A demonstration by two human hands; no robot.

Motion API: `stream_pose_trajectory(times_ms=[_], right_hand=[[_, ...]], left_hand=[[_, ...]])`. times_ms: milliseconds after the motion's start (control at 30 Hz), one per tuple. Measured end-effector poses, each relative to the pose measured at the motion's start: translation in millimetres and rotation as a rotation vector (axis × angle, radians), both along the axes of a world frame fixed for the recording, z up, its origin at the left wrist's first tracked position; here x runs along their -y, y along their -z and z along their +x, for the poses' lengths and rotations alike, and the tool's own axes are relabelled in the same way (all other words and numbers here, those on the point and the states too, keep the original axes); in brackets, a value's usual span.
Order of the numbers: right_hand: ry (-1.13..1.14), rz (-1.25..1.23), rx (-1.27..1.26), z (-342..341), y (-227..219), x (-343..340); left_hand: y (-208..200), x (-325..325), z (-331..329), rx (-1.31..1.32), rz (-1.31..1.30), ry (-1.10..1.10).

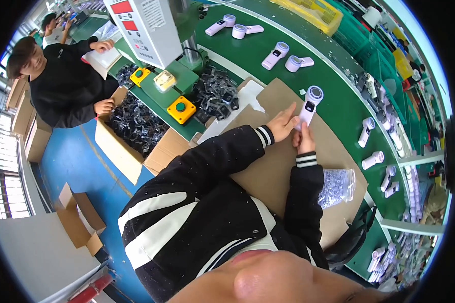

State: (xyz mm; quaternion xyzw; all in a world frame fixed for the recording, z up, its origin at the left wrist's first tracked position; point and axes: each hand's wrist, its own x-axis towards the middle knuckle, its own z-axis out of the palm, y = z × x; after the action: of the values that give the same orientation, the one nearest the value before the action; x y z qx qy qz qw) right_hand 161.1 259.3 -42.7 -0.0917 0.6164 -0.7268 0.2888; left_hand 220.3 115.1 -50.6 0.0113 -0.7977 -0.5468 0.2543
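A lavender handheld fan [310,105], with a round grilled head and a small dark window on its handle, is held over the brown cardboard sheet [260,174]. My right hand [305,140] closes on the lower end of the handle, the head pointing away from me. Beside the handle is my left hand [281,124], its fingers stretched out and close together; whether the fingertips touch the fan I cannot tell. To the right of my right forearm lies a clear plastic bag [337,186] of small lavender pieces.
More fans [275,55] lie along the green belt [328,73]. At the left stand a press machine [145,33], a yellow box with a green button [181,109], and a carton [117,146] of dark parts. A co-worker [68,81] is at the far left.
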Motion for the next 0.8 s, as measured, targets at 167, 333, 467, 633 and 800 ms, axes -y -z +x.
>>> stream_pose_trajectory(times_ms=[167, 333, 467, 633, 800], right_hand=[[0.159, -0.108, 0.354, -68.4, 13.5, -0.7], [0.685, -0.108, 0.057, -128.5, 13.8, 22.7], [0.644, 0.016, -0.085, -155.9, 15.5, 54.8], [0.308, 0.339, -0.295, -147.9, -13.6, 129.9], [0.213, 0.686, -1.03, -243.2, 22.5, 138.2]], left_hand=[[2.6, -7.6, -2.0, -0.006, 0.072, 0.091], [-6.8, -6.6, 3.3, 0.087, 0.043, 0.185], [-14.1, -7.3, 3.2, 0.107, -0.052, 0.172], [2.1, -4.1, -3.2, 0.139, -0.197, 0.033], [11.6, -20.1, -12.2, -0.03, -0.125, 0.04]])
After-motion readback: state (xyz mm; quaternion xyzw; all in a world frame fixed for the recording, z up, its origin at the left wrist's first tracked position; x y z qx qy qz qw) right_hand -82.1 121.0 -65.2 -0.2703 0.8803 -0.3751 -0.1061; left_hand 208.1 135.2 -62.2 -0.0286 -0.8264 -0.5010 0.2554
